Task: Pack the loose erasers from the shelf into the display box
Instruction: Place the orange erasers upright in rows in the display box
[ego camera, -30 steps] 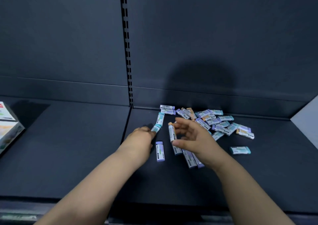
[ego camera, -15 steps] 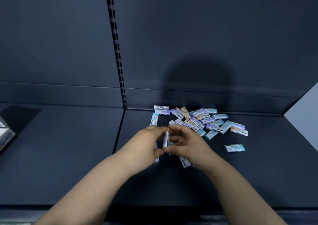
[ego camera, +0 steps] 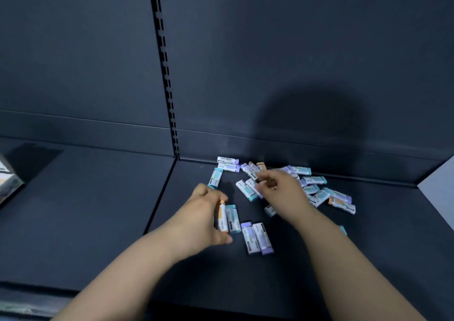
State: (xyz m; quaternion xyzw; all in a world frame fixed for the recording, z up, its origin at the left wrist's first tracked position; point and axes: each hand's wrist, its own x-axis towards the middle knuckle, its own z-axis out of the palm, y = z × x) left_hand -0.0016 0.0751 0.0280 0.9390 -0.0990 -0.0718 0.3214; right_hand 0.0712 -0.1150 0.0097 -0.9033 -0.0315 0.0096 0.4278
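Head view: you are at the gathering step. Your left hand grips an orange-ended eraser, with a teal-ended eraser just beside it. Your right hand curls over the loose erasers; I cannot tell whether it pinches one.

The display box shows only a corner, well apart at 9 o'clock. The next move likely calls for filling both hands, then carrying them left across the bare shelf.

The back wall hems the pile at 12 o'clock, and a side panel closes off 3 o'clock.
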